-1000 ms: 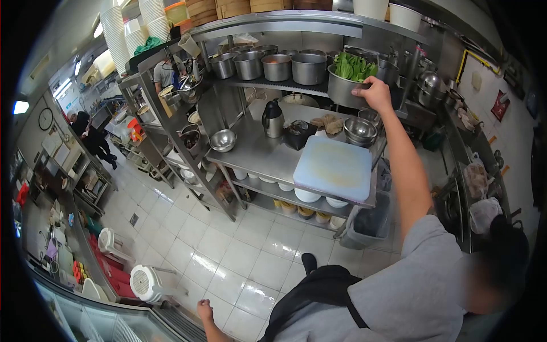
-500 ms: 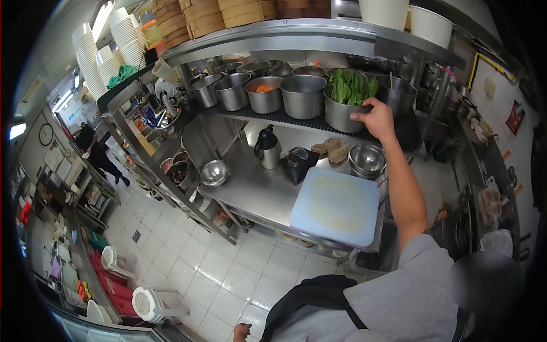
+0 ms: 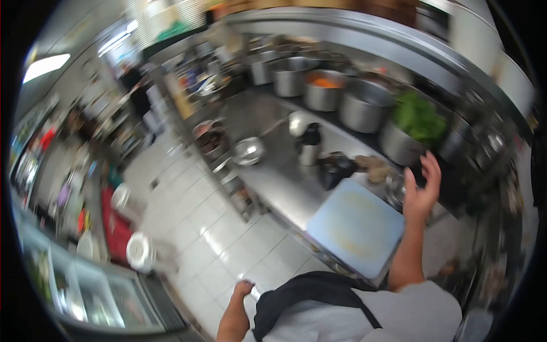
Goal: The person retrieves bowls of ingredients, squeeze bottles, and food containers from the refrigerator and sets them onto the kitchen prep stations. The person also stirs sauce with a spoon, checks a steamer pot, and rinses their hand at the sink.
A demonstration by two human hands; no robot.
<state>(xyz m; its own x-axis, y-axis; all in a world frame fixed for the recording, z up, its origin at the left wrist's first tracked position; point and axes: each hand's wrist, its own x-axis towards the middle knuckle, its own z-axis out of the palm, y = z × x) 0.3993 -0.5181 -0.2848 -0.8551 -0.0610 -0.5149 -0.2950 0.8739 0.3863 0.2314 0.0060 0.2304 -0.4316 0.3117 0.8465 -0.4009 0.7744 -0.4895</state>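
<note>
**Leafy greens in a round metal pot**

I see soft, blurred greens rising above the smooth, dull metal pot on the dark shelf. My right hand is spread wide near it; my left hand's opening I cannot tell.

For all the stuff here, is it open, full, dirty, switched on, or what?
Right hand: open, holding nothing
Left hand: too blurry to tell
Greens pot: uncovered, heaped full
Orange-food pot: uncovered
Cutting board: flat, stained
Jug: upright
Metal bowl: right way up
Ceiling light: on
</note>
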